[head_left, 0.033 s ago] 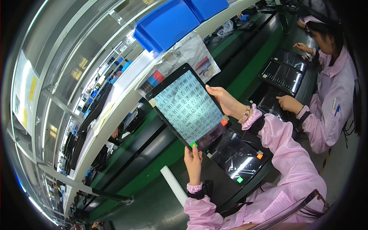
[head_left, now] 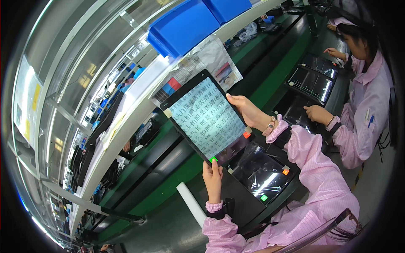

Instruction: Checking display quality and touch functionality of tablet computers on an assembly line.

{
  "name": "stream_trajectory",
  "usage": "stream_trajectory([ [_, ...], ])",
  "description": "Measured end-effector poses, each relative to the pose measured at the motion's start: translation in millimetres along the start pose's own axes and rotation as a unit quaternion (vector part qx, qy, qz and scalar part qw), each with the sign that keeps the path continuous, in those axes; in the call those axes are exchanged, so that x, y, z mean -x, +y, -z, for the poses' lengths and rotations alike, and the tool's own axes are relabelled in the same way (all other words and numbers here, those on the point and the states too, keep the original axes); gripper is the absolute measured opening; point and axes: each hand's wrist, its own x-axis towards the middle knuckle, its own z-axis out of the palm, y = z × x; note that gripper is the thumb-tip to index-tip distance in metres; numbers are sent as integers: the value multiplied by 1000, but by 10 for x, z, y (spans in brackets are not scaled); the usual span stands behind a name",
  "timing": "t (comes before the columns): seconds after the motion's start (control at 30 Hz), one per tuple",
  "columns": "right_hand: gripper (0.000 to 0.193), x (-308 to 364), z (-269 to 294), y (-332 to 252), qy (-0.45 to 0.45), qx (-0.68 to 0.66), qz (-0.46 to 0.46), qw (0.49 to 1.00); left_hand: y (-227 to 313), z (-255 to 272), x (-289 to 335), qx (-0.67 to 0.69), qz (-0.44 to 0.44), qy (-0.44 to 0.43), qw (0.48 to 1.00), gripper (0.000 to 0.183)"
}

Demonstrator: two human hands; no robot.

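A black tablet [head_left: 209, 120] with a lit screen full of dark characters is held up, tilted, between my two hands. My left hand [head_left: 213, 179] grips its lower left corner, the thumb beside a green sticker. On the right edge, my right hand [head_left: 249, 113] is closed round the frame above an orange sticker, fingers partly hidden behind it. Below the raised tablet a second tablet [head_left: 262, 177] lies on the bench with a dark, glossy screen and green and orange stickers.
A co-worker [head_left: 358, 97] in pink sits at the right, hands near more tablets [head_left: 312, 80]. Blue bins [head_left: 185, 25] stand on the shelf above, and a printed sheet [head_left: 219, 63] hangs from it. A white bar [head_left: 190, 202] lies left of my left forearm. A green-edged conveyor [head_left: 168, 168] runs behind.
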Motion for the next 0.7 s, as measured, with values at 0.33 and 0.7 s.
stream_trajectory([
  [0.33,37,96,-32,-14,4,4,5,1000,7,-13,59,-69,-37,13,997,21],
  [0.7,34,668,-99,-20,23,-8,-40,999,352,18,120,-120,-118,53,984,23],
])
